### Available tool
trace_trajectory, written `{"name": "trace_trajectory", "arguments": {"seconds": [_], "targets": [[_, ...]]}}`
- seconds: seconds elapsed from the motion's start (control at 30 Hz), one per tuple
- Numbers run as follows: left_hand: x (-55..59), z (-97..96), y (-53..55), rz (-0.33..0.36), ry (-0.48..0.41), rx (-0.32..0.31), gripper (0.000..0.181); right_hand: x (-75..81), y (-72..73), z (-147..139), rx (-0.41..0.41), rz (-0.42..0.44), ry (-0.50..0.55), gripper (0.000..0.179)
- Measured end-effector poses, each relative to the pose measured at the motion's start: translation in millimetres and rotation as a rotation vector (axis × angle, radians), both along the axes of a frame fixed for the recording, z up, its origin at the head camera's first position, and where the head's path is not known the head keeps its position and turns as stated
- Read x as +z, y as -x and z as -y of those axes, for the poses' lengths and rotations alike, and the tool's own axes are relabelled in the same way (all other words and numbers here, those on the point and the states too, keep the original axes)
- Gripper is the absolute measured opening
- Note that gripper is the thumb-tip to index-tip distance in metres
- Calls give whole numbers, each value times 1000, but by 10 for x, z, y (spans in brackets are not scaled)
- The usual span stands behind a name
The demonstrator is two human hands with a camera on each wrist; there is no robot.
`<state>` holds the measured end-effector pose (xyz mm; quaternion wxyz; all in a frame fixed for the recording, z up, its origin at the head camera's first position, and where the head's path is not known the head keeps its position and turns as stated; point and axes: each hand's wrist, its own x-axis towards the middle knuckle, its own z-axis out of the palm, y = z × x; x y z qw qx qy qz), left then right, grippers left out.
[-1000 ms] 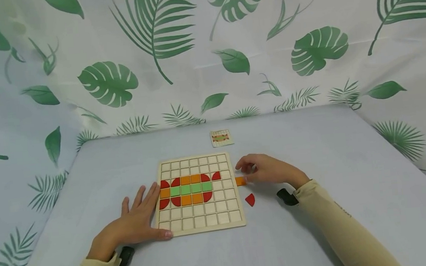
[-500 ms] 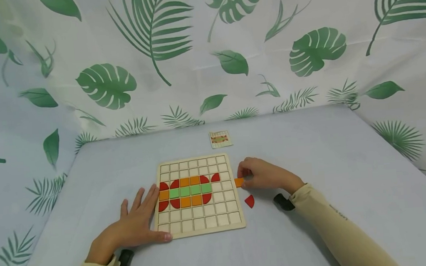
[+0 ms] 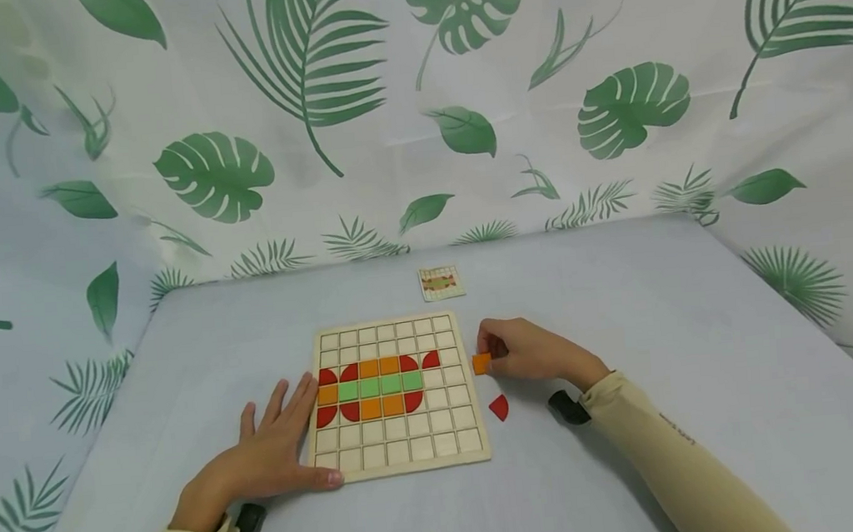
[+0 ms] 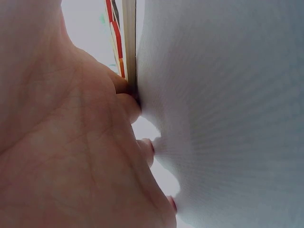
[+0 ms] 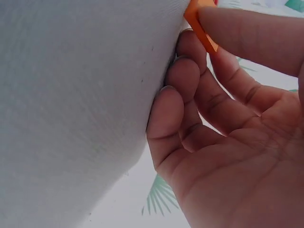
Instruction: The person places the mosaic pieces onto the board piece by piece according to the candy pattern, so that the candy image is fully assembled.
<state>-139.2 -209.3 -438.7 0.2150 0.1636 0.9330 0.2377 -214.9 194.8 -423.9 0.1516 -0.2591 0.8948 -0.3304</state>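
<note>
A square wooden grid board lies on the table, with red quarter-round, orange square and green square tiles set in its cells. My left hand rests spread at the board's left edge, thumb at the near left corner. Seen from the left wrist, fingers touch the board's side. Just off the right edge, my right hand pinches an orange square tile between thumb and index finger. In the right wrist view that orange tile is tilted, and the other fingers curl against the table. A loose red quarter-round tile lies nearby.
A small pattern card showing a similar coloured figure on a grid lies behind the board. The pale tabletop meets a leaf-printed cloth at the back and sides.
My right thumb and index finger have closed on the orange tile, which has turned and lifted slightly at the board's right edge. My left hand has stayed in place.
</note>
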Motion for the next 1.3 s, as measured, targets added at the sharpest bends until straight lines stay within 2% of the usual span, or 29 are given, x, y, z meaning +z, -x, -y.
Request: {"name": "trace_trajectory", "arguments": {"seconds": [0.2,0.4,0.63,0.8,1.17,1.3], "targets": [[-3,3,-22,2,3,3,141,-5,15,-15,-12,12,36,9],[-11,8,-21,-2,9,5,141,34,32,-1,-58,77,72,15],[-13,17,-7,2,9,7,141,62,28,73,-154,173,156,15],[1,5,-2,-2,7,5,141,93,-11,168,-234,206,206,12],[21,4,-2,6,-2,6,141,143,-114,426,-256,229,302,8],[12,8,9,0,-12,2,141,146,-162,511,-249,229,307,8]]}}
